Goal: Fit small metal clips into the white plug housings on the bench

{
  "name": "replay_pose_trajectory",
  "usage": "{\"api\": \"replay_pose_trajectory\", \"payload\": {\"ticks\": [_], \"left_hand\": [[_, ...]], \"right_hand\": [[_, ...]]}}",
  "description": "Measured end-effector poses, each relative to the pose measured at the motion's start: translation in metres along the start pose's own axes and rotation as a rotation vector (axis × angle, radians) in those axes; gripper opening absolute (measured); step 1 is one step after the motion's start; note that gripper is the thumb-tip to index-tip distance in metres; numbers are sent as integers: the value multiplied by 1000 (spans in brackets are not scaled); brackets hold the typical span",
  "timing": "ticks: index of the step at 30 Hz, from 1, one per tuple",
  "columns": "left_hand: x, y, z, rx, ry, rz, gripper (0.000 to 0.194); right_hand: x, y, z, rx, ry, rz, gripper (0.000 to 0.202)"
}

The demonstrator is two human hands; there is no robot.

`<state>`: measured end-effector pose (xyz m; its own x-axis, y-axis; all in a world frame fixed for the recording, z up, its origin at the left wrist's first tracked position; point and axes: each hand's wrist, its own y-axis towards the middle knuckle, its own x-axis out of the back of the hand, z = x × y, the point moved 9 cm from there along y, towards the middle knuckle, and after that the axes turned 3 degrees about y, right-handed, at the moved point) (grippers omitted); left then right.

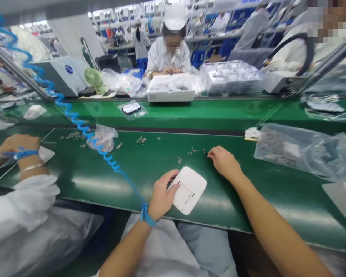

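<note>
My left hand [162,195] grips a white square plastic cover [195,180] by its left edge, thumb on top. The cover has rounded corners, a few dark slots and a raised outline in the middle, and it is tilted over the green work surface [219,207]. A blue wrist strap [147,216] circles my left wrist. My right hand [224,161] is to the right of the cover, its fingertips pinched together at the surface. Beside those fingertips lie several tiny metal pieces [193,150]. Whatever the pinch may hold is too small to make out.
A coiled blue cord [75,118] hangs down to my left wrist. More small pieces [141,140] lie near a crumpled plastic bag [105,136]. A full clear bag [285,148] lies right. A co-worker's hand [23,144] works at left; another person sits behind a white box [170,96].
</note>
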<state>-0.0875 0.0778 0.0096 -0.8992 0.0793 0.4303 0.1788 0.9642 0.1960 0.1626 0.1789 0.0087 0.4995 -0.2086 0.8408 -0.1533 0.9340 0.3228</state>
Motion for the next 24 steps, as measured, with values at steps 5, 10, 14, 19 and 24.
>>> {"api": "replay_pose_trajectory", "payload": {"ticks": [5, 10, 14, 19, 24], "left_hand": [[7, -8, -9, -51, 34, -63, 41], [23, -26, -9, 49, 234, -141, 19], [22, -22, -2, 64, 128, -99, 17], [20, -19, -1, -3, 126, -122, 23], [19, -23, -4, -38, 185, -137, 23]], "right_hand": [[43, -18, 13, -57, 216, -260, 14], [41, -38, 66, -54, 595, -34, 16], [30, -51, 129, 144, 546, 266, 14], [9, -59, 174, 379, 202, 399, 21], [-9, -68, 198, 618, 13, 330, 20]]}}
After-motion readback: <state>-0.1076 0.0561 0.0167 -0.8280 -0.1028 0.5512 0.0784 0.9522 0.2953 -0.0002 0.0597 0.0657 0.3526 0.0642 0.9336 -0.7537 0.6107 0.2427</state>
